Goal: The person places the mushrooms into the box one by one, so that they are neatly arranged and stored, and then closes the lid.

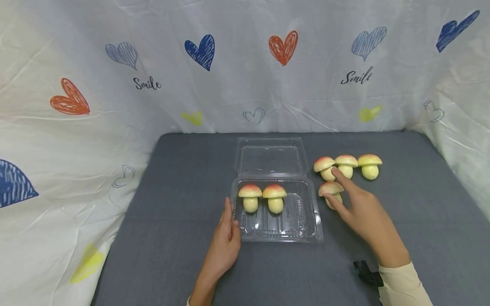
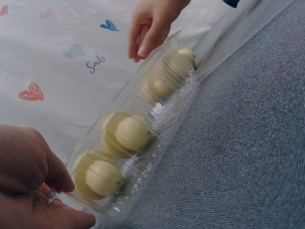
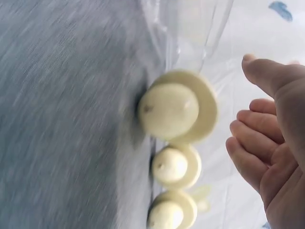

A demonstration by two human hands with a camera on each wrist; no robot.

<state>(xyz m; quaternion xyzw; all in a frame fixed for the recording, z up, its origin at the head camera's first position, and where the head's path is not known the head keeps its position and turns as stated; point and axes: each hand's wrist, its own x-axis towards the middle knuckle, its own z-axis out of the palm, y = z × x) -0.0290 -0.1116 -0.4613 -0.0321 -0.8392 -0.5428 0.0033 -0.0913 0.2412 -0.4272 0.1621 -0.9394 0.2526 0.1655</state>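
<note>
A clear plastic clamshell container [image 1: 302, 212] lies unfolded, with two toy mushrooms side by side in its base: a left one [image 1: 250, 204] and a right one [image 1: 275, 205]. My left hand [image 1: 223, 244] pinches the container's left rim between thumb and fingers, as the left wrist view shows. Over a single mushroom [image 1: 331, 189] to the right of the container hovers my right hand [image 1: 363, 212]. Its fingers are spread and hold nothing; the right wrist view shows a gap between that hand [image 3: 271, 129] and the nearest mushroom [image 3: 171, 109].
Behind the single mushroom, three more stand in a row: one [image 1: 323, 163], a middle one [image 1: 346, 163] and a right one [image 1: 369, 165]. The open lid [image 1: 272, 157] lies toward the back. A black strap [image 1: 367, 274] is by the right sleeve. Grey cloth [image 1: 172, 204] covers the table.
</note>
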